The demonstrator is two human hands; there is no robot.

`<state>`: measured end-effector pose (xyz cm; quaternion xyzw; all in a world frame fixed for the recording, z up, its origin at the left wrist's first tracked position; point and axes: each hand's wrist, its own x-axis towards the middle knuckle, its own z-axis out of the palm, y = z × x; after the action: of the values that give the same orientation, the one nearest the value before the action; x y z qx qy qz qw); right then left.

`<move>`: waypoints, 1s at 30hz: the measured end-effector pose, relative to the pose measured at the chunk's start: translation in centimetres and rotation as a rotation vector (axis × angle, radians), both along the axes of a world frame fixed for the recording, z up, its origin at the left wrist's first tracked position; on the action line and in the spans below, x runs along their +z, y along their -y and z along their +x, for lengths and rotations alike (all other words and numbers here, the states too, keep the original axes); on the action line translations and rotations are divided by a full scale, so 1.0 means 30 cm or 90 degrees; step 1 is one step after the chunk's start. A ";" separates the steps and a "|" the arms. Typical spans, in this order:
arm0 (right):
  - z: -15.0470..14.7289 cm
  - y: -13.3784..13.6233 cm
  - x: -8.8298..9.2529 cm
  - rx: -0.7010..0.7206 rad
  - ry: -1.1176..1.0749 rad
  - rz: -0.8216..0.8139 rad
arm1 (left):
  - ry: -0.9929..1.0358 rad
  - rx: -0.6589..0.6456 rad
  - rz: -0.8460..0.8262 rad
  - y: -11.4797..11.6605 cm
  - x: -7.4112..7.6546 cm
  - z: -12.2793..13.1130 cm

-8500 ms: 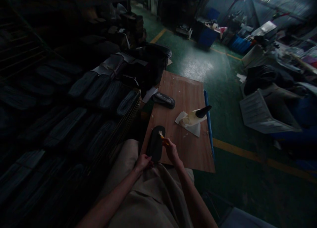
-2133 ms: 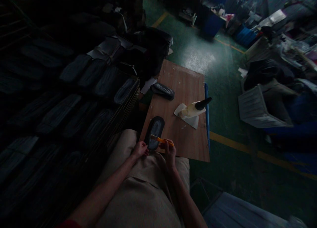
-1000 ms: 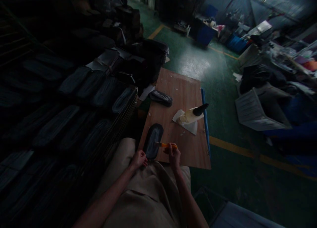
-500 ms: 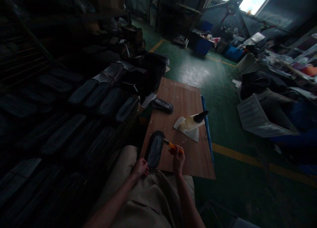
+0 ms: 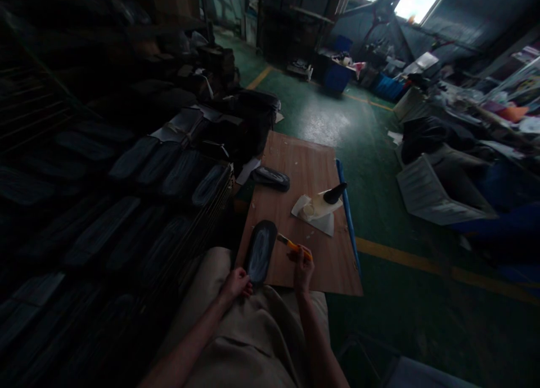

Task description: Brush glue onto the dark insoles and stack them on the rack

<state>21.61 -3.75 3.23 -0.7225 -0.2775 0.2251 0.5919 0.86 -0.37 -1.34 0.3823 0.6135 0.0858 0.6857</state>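
A dark oblong pad [image 5: 260,254] with whitish streaks on its upper face lies at the near left of a wooden board [image 5: 314,270]. My left hand [image 5: 238,283] is closed at the pad's near left edge, fingertips pinching that edge. In my right hand [image 5: 302,269] is a paintbrush [image 5: 291,245] with an orange-yellow handle, gripped by closed fingers. Its bristles point left, just off the pad's right edge. Farther along the board rest a second streaked pad [image 5: 272,177] and a pale, translucent bottle with a black tip [image 5: 320,204], lying tilted on a whitish sheet [image 5: 324,225].
At my left, racks hold many similar streaked pads [image 5: 101,225] in rows. Dark stacks [image 5: 253,112] stand beyond them. A grey-white bin [image 5: 439,194] and heaped material are on the right. Green floor [image 5: 333,118] with yellow lines surrounds the board.
The head view has shifted slightly, so the board and its things sit a little farther left. The brush tip now shows a small gap from the pad's edge. Both grips stay the same.
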 end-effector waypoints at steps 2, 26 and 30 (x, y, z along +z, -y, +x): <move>-0.018 -0.027 0.004 0.016 -0.027 0.013 | -0.003 0.004 -0.008 -0.001 0.004 0.001; -0.078 -0.133 0.068 0.180 0.039 -0.052 | 0.056 0.093 -0.038 -0.007 0.009 0.011; -0.092 -0.104 0.048 0.185 0.079 -0.106 | 0.075 0.128 -0.053 -0.010 0.011 0.008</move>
<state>18.85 -0.63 4.66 -0.7340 -0.3953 0.2856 0.4727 1.11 -0.06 -1.00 0.2842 0.6107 0.1508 0.7236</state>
